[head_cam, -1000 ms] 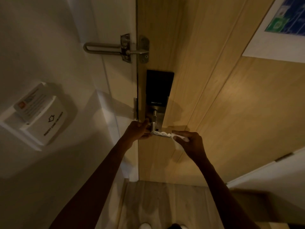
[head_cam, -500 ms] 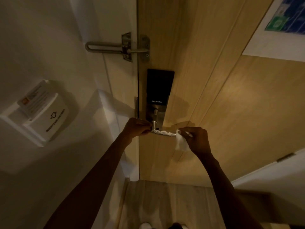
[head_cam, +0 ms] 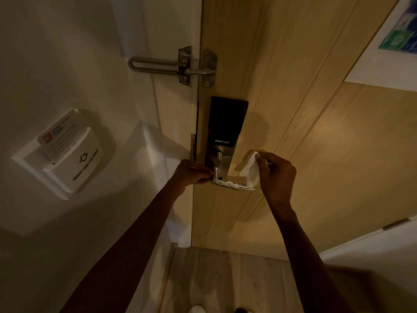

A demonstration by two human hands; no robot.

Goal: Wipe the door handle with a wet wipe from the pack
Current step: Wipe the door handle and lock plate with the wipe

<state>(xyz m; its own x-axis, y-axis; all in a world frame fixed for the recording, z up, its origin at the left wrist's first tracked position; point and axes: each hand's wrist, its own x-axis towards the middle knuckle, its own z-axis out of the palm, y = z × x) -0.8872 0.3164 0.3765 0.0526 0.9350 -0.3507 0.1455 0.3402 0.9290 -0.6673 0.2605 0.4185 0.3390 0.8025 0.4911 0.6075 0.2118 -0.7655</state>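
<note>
Two hands at the door handle, one with a wipe.

A card [head_cam: 59,134] stands in the white wall holder [head_cam: 74,163], far to the left. The handle [head_cam: 232,185] on the wood door [head_cam: 316,143] lies flat and points right, under the black lock [head_cam: 226,123]. The left hand [head_cam: 194,172] is curled and touches the handle's left end. The right hand [head_cam: 276,177] is closed on a white wipe [head_cam: 250,171], which hangs down onto the handle's right end. A metal latch [head_cam: 176,66] sits above the lock.
</note>
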